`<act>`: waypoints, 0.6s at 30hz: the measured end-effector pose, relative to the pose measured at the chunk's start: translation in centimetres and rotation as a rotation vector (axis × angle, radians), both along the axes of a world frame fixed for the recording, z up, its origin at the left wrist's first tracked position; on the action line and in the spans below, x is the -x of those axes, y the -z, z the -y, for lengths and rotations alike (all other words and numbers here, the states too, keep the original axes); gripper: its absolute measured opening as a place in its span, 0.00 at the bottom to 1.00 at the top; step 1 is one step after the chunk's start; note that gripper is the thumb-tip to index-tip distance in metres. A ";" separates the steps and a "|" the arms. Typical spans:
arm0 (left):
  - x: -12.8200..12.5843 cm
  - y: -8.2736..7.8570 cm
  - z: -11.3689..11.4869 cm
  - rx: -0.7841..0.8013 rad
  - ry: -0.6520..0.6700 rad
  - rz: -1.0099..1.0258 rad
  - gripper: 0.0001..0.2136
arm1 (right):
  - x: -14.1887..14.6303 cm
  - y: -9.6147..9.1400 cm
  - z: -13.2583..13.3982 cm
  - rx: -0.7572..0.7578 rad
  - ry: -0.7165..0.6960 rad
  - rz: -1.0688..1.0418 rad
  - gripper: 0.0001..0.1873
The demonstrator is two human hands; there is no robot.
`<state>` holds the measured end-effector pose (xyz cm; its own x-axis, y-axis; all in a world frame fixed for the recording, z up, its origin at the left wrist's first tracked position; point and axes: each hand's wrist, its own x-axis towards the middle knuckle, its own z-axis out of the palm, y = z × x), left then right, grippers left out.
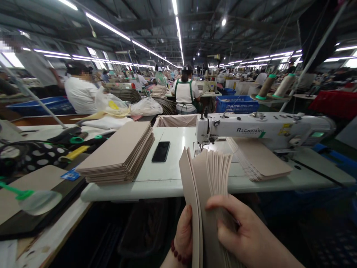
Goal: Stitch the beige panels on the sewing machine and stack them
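Observation:
My left hand (184, 232), with a dark red bead bracelet at the wrist, grips a few beige fabric panels (191, 186) along their left side. My right hand (237, 219) is closed around the rest of the same bundle, its thumb and forefinger at the edges. Toward the top the panels stand upright and fan apart, with a gap between the left few and the others. The bundle is held in front of the sewing table's (170, 178) near edge. Lower parts of the panels and some fingers are hidden.
A tall stack of beige panels (117, 152) lies left on the table, beside a black phone (161, 152). The white sewing machine (259, 128) stands right, with another panel stack (262, 160) under its arm. A squeeze bottle (40, 202) lies far left. Several people work beyond.

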<state>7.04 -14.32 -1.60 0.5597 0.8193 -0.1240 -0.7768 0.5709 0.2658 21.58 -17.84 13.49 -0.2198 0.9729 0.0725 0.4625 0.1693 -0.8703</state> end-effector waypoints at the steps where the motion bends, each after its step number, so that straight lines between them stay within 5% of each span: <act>1: -0.1 0.1 0.0 0.007 -0.003 -0.040 0.21 | -0.6 -0.1 0.0 -0.016 -0.013 0.033 0.16; 4: -0.5 -0.1 0.2 0.006 -0.090 -0.198 0.24 | -2.3 -0.1 0.0 -0.003 -0.007 0.065 0.10; 8: -1.3 -0.6 0.3 -0.036 -0.203 -0.336 0.26 | -3.9 0.7 0.3 0.042 0.046 -0.142 0.11; 18: -2.2 0.0 -0.3 0.020 -0.258 -0.455 0.31 | -5.3 2.9 -0.3 0.080 0.176 -0.324 0.10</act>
